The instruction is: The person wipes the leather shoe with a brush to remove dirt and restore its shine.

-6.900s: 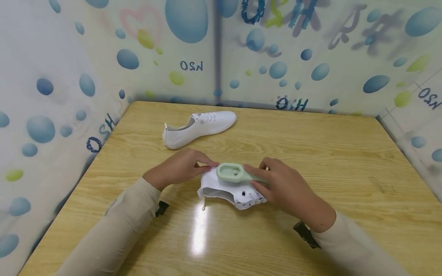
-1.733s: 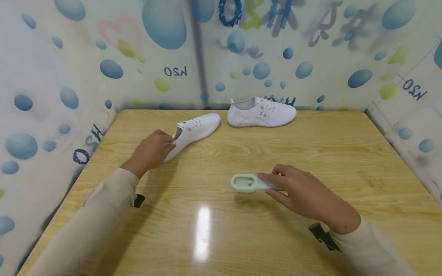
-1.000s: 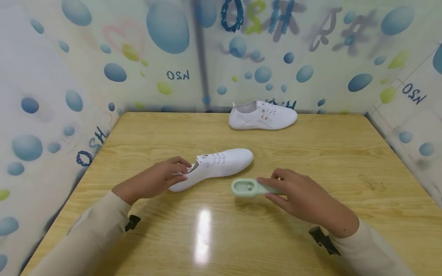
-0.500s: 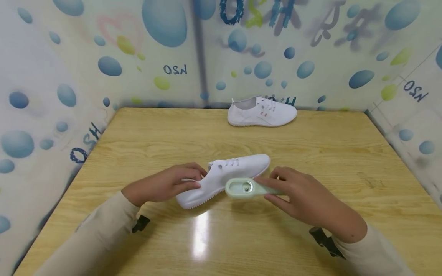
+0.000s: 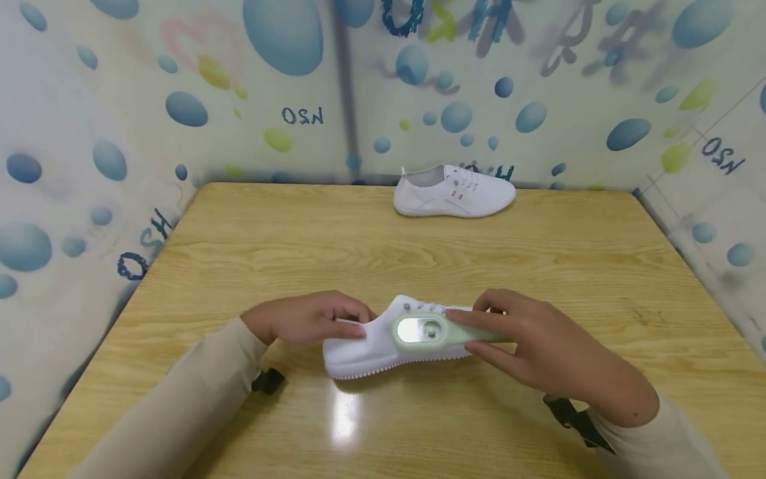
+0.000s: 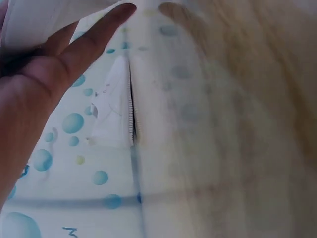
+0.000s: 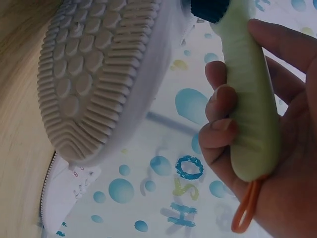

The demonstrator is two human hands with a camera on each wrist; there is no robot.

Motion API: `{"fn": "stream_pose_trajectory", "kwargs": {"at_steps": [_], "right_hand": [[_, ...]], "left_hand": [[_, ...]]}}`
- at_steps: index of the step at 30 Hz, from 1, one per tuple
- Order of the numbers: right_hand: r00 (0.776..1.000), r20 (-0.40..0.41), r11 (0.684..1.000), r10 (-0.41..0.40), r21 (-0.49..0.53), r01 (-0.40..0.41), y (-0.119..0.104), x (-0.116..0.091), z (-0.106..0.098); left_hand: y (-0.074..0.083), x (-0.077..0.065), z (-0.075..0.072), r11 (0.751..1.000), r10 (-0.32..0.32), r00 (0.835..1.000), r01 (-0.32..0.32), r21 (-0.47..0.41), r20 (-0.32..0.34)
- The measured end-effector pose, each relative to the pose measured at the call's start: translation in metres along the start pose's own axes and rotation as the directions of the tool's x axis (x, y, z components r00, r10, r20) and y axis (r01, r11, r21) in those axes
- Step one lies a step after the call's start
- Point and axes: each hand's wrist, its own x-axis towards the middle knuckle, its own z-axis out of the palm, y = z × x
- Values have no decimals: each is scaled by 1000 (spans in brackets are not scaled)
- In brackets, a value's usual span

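Note:
My left hand (image 5: 317,318) grips a white lace-up shoe (image 5: 359,352) by the heel collar, thumb on the outside. The shoe is tilted with its toe to the right, and a shadow shows under its ridged sole. In the right wrist view the studded sole (image 7: 94,62) faces the camera. Fingers of my right hand (image 5: 541,342) wrap the handle of a pale green scrub brush (image 5: 421,332). Its head lies over the shoe's side and hides part of it. Dark teal bristles (image 7: 210,9) and an orange hanging loop (image 7: 245,208) show in the right wrist view.
A second white shoe (image 5: 455,193) stands at the back edge of the wooden table (image 5: 287,246), toe to the right. Behind it rises a wall (image 5: 383,80) printed with blue and green spots.
The second shoe went from under the brush to the back edge. My left hand took the other shoe from the back left and drew it forward, tilting it. The brush now overlaps its side.

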Motion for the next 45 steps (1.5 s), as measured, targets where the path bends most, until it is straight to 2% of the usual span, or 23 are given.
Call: {"fn": "stream_pose_trajectory", "kwargs": {"at_steps": [3, 7, 14, 20, 26, 28, 31, 34, 37, 42, 45], "right_hand": [[1000, -11, 1000, -4, 11, 4, 2, 2, 3], [1000, -21, 1000, -5, 25, 5, 5, 6, 7], [999, 18, 999, 42, 30, -42, 9, 10, 14], [996, 28, 996, 89, 22, -90, 10, 10, 20], [994, 11, 994, 109, 3, -109, 10, 10, 22], [994, 6, 994, 112, -2, -112, 10, 10, 23], [993, 2, 993, 116, -9, -116, 10, 10, 24], [992, 10, 992, 124, -6, -124, 9, 10, 24], [993, 21, 993, 118, -9, -118, 9, 10, 25], [996, 19, 995, 89, -36, -88, 8, 12, 28], [998, -7, 997, 61, -47, -62, 4, 14, 33]], "left_hand": [[-3, 4, -6, 999, -33, 999, 34, -34, 13], [-5, 2, -14, 997, -76, 997, 76, -33, -26], [0, -8, -16, 985, -158, 981, 164, 46, -114], [4, -24, -6, 966, -214, 952, 240, 98, -220], [6, -29, 10, 940, -312, 908, 337, 46, -279], [6, -26, 17, 934, -313, 900, 350, 76, -304], [7, -22, 24, 924, -290, 897, 353, 146, -334], [6, -19, 25, 914, -264, 894, 352, 203, -362], [2, -19, 22, 925, -283, 890, 352, 144, -357], [-4, -21, 15, 944, -321, 887, 328, -37, -330], [-5, -22, 12, 946, -321, 891, 315, -72, -321]]}}
